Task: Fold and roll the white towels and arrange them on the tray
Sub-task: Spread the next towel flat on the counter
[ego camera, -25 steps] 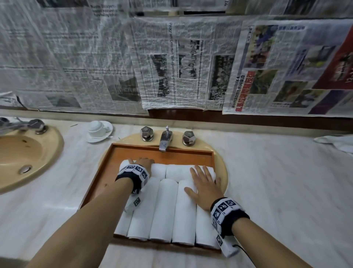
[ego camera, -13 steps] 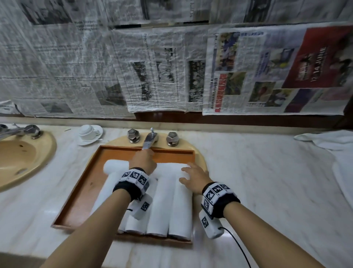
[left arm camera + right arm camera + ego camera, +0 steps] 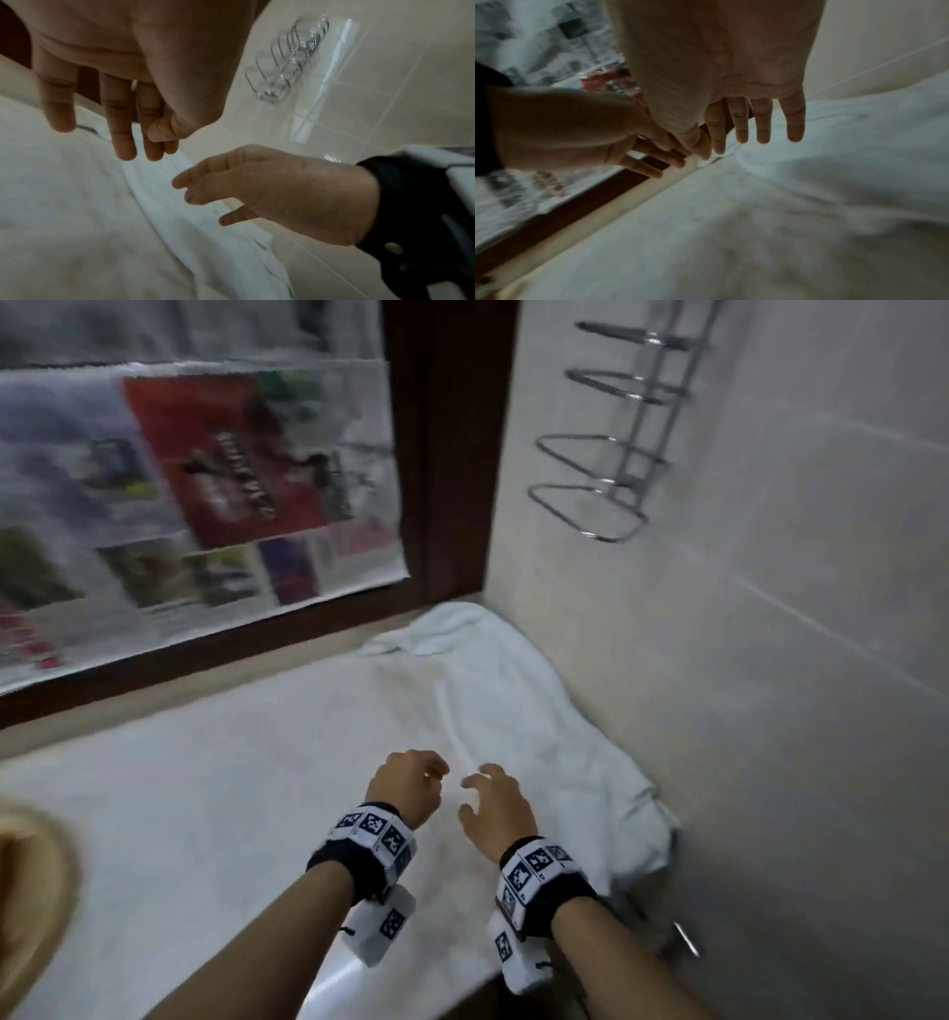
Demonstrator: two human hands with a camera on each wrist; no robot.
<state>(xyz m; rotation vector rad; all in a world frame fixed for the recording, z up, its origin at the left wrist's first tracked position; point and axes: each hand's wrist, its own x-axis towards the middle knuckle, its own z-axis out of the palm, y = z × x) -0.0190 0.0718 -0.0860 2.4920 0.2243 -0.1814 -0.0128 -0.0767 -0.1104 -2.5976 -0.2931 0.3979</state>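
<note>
**Both hands over the loose towel, nothing held**

Landmark: white towel (image 3: 513, 711), lying spread and rumpled on the marble counter (image 3: 205, 814), its far right edge against the tiled wall (image 3: 770, 660).

Head view only: wire rack (image 3: 606, 469) on the wall above the towel; newspaper sheets (image 3: 195, 480) in a dark wooden frame (image 3: 447, 454) left of and behind the towel; a tan basin rim (image 3: 36, 891) far left of it. Blurred throughout.

Left wrist view: rack again, plus the towel's folded edge running under my fingers (image 3: 123, 125), which the head view doesn't resolve. Right wrist view: the towel as a broad white mass beneath, frame strip behind it.

My left hand (image 3: 405, 788) sits over the towel's near left edge, fingers hanging loosely bent, slightly apart, gripping nothing. My right hand (image 3: 493, 809) is just beside it, over the towel's near part, fingers (image 3: 765, 125) extended and spread, empty.

Contact: fingertips look near the cloth; can't tell whether they touch.
</note>
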